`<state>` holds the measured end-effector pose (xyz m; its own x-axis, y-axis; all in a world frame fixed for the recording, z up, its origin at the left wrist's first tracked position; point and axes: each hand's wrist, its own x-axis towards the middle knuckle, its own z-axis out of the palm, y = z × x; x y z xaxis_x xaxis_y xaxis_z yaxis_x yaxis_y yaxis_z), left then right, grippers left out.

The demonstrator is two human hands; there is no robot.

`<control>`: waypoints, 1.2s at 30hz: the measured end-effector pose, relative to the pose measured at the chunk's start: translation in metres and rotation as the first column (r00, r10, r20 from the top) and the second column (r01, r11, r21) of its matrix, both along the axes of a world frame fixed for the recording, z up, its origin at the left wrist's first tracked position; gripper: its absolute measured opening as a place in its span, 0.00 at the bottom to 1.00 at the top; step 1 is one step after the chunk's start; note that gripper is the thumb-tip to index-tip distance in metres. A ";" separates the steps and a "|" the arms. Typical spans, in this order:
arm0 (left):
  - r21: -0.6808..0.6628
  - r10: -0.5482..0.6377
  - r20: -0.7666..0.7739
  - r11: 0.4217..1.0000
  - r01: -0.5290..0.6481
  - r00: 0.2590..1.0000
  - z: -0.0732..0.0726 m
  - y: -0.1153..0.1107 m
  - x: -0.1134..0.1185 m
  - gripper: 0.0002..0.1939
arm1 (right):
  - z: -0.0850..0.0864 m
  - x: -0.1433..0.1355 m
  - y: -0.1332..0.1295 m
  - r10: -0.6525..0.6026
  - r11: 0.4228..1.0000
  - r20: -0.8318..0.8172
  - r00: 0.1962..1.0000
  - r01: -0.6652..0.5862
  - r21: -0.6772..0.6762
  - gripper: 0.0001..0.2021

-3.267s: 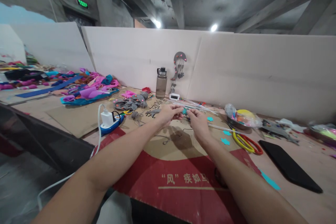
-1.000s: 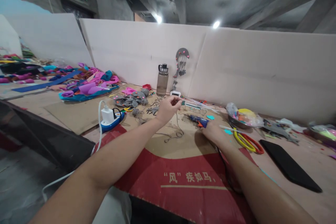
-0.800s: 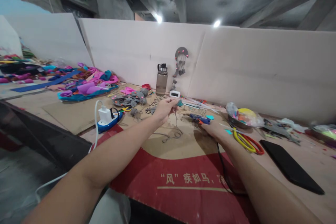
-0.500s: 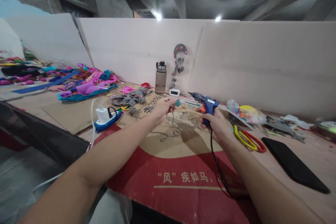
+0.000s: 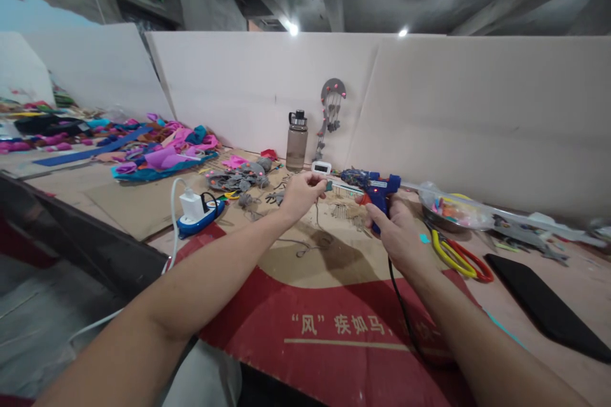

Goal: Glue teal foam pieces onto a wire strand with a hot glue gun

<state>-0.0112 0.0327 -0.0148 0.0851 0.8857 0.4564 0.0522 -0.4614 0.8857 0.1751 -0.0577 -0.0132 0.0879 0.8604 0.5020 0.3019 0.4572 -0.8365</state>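
My right hand (image 5: 398, 232) is wrapped round the handle of a blue hot glue gun (image 5: 379, 194), its nozzle pointing left and a long clear glue stick (image 5: 443, 197) running out behind. A black cord trails down from the grip. In a pinch, my left hand (image 5: 303, 194) holds a small teal-green piece (image 5: 329, 185), likely felt, just left of the gun's nozzle. Grey yarn (image 5: 310, 247) hangs below the left hand and loops on the cardboard sheet (image 5: 286, 267). Whether the nozzle touches the piece I cannot tell.
Yellow-and-red-handled scissors (image 5: 461, 257) and a black phone (image 5: 544, 305) lie at the right. Behind them stands a metal bowl (image 5: 453, 222). A water bottle (image 5: 296, 143) stands at the back. A power strip (image 5: 200, 219) and grey felt pieces (image 5: 233, 179) are on the left.
The glue gun has turned from nozzle-up to nearly level, and its clear stick now shows behind it. The teal-green piece has turned in my left fingers. The whole view has shifted slightly.
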 end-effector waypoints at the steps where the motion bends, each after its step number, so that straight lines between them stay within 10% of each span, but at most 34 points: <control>1: 0.007 0.006 -0.005 1.000 -0.006 1.000 0.000 0.000 0.000 0.07 | 0.000 -0.001 -0.001 -0.003 1.000 -0.003 1.000 0.003 -0.014 0.13; 22: -0.221 -0.132 0.373 0.949 0.226 0.918 0.008 0.000 0.000 0.08 | -0.002 -0.004 -0.004 -0.044 0.999 0.055 0.997 0.045 -0.018 0.13; 36: -0.201 -0.081 0.289 0.969 0.143 0.954 0.013 -0.009 0.001 0.06 | -0.001 -0.006 -0.005 -0.078 0.997 0.074 0.994 0.079 -0.009 0.11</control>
<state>-0.0097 0.0241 -0.0014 0.0872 0.9579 0.2737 -0.2500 -0.2449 0.9368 0.1694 -0.0631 -0.0139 0.1186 0.8584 0.4990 0.3974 0.4195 -0.8161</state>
